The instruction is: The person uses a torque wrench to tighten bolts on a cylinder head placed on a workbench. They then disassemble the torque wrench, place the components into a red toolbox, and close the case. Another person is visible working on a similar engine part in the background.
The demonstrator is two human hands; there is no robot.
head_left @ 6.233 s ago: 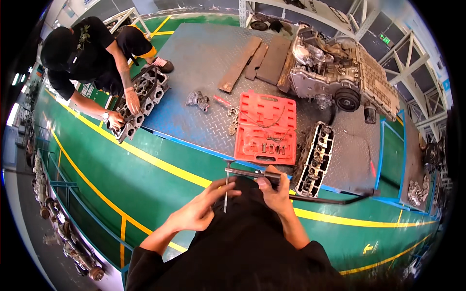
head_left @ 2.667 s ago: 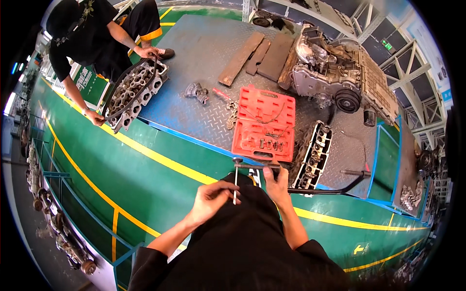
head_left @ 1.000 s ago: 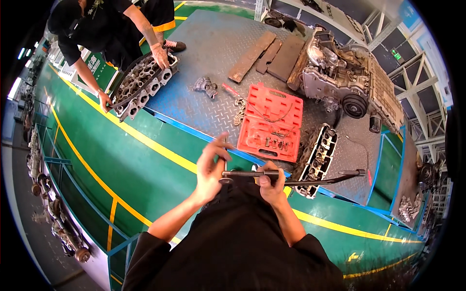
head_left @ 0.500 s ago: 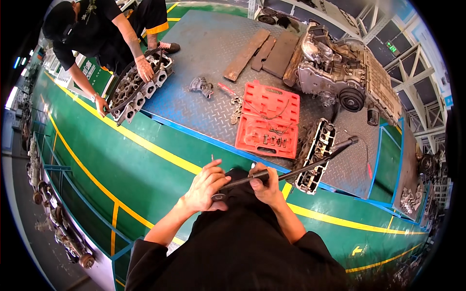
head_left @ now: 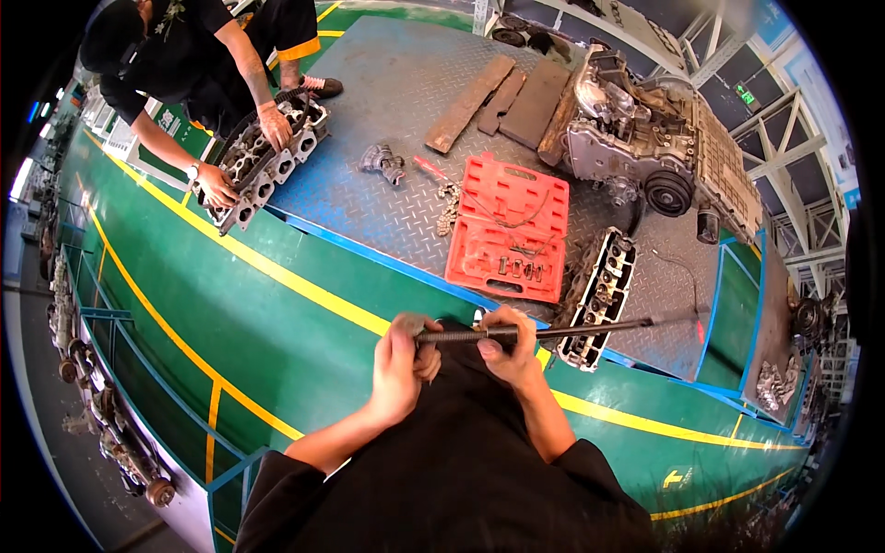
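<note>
A long dark metal rod tool (head_left: 581, 331) lies nearly level in front of me, its blurred far end pointing right. My left hand (head_left: 401, 359) is closed round its threaded left end. My right hand (head_left: 511, 347) is closed at the dark sleeve (head_left: 501, 333) on the rod, thumb below it. The rod passes over an engine valve cover or head piece (head_left: 599, 300) on the bench edge. What lies inside my left fingers is hidden.
The steel-plate bench (head_left: 369, 101) holds an open red tool case (head_left: 509, 226), wooden boards (head_left: 470, 103), a small metal part (head_left: 383, 164) and an engine (head_left: 636, 138). At far left a co-worker's hands rest on a cylinder head (head_left: 267, 166). Blue rails (head_left: 235, 465) stand at left.
The rod has swung from slanting up rightward to nearly level, its far end lower. My left hand has turned and its fingers have closed. The co-worker's nearer hand has moved onto the cylinder head.
</note>
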